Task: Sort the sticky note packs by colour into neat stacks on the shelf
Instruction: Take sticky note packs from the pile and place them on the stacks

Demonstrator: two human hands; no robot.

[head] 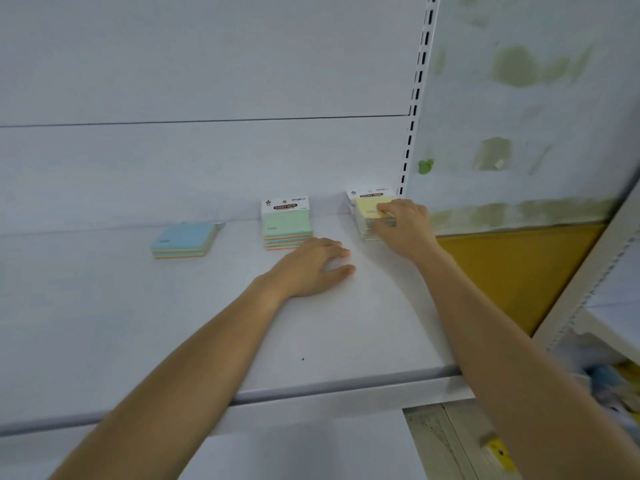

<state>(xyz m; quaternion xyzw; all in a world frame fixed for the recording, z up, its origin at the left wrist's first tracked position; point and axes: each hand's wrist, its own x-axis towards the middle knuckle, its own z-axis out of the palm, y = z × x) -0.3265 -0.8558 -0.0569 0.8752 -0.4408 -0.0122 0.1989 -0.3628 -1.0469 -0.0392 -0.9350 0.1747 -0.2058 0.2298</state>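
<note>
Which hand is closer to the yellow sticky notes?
Right. The right hand rests on the yellow-topped stack, fingers on its top sheet. The left hand lies flat on the shelf, nearer the green-topped stack.

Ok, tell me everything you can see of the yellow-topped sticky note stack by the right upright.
The yellow-topped stack sits on the white shelf at its back right corner, close to the slotted upright. Its top face is pale yellow paper under a white header card with a dark label; the side edges show mixed pastel layers. It lies flat and looks fairly square. The right hand rests on its top and right front corner, hiding that part. The green-topped stack stands apart to its left.
</note>
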